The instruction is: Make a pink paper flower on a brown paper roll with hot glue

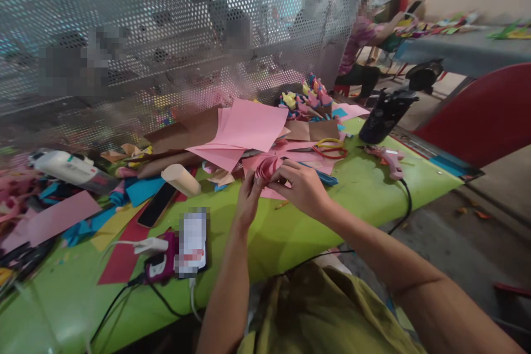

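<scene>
Folded paper (267, 167): it was pink, held above the green table (360, 193).
Left hand (248, 199): it pinched the paper's left side.
Right hand (302, 185): its fingertips pinched the right side.
Pink sheets (251, 126): they lay just beyond the hands.
Scissors (329, 149): they lay near these sheets.

Moderate, diffuse light is spread across the green table (365, 196), with pale sheen toward its left end. The perforated metal partition (265, 55) is blurred and backlit; detail in the curled pink paper (267, 167) is softened; the frame's margins are stretched.
</scene>
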A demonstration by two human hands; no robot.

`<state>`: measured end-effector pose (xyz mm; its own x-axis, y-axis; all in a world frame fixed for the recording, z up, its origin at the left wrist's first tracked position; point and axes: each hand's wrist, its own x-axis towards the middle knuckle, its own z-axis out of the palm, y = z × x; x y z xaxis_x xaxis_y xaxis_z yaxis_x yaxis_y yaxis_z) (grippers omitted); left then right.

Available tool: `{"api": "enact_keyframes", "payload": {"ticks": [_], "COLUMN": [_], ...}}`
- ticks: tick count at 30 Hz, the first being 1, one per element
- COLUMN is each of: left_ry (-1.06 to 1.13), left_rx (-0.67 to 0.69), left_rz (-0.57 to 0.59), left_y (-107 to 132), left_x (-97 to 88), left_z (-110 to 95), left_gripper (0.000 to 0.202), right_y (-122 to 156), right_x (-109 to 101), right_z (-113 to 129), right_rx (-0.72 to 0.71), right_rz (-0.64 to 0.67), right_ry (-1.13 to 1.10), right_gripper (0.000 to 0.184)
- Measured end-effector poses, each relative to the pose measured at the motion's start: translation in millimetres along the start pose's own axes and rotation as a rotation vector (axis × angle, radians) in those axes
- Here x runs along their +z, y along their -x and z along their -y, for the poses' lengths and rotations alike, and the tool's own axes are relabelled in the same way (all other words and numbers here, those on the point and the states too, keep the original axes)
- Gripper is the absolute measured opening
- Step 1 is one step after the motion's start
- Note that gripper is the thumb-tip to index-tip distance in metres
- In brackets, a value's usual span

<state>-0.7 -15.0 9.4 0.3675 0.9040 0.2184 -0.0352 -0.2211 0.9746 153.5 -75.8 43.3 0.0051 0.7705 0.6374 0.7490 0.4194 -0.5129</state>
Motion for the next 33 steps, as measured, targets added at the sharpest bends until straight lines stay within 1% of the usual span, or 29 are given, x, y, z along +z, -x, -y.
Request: {"api": "enact_keyframes", "payload": {"ticks": [3,8,12,18,24,29,33], "left_ry": [0.034,0.088,0.100,0.108,0.145,0.178,0.180], "left_rx": [0.000,0.004,-0.007,-0.049,-0.063,-0.115,-0.109], "left_rz": [-0.005,-0.015,-0.011,-0.019,-0.008,0.006,0.015], "left_y": [-0.2,-0.8,-1.2,-1.7,-1.4,-2.4,-3.1], "left_x": [0.3,1.6,2.3,3.5,3.0,2.5,2.5], "left_z": [-0.8,0.8,0.8,-0.5,4.6,7.1,6.3], "left_gripper": [0.044,0.039,0.036,0.037,0.038,0.035,0.037], "right_y": [1.8,1.9,1.3,1.6,0.7,0.5,1.0], "right_x": [0.8,-2.4,-2.1,0.1,-2.6,-3.1,-3.2], "right_z": [-1.5,0.2,-0.2,-3.4,-4.4,-5.0,-5.2], "right_rx": [0.004,-0.015,-0.020,0.005,0.010,0.029,0.039], "right_rz": [-0.009,0.021,0.031,0.045,0.079,0.105,0.114], "right_ry": [-0.010,-0.077,-0.068,-0.088,-0.140,-0.159,-0.163], "right_gripper": [0.014,0.008,0.009,0.010,0.011,0.014,0.014]}}
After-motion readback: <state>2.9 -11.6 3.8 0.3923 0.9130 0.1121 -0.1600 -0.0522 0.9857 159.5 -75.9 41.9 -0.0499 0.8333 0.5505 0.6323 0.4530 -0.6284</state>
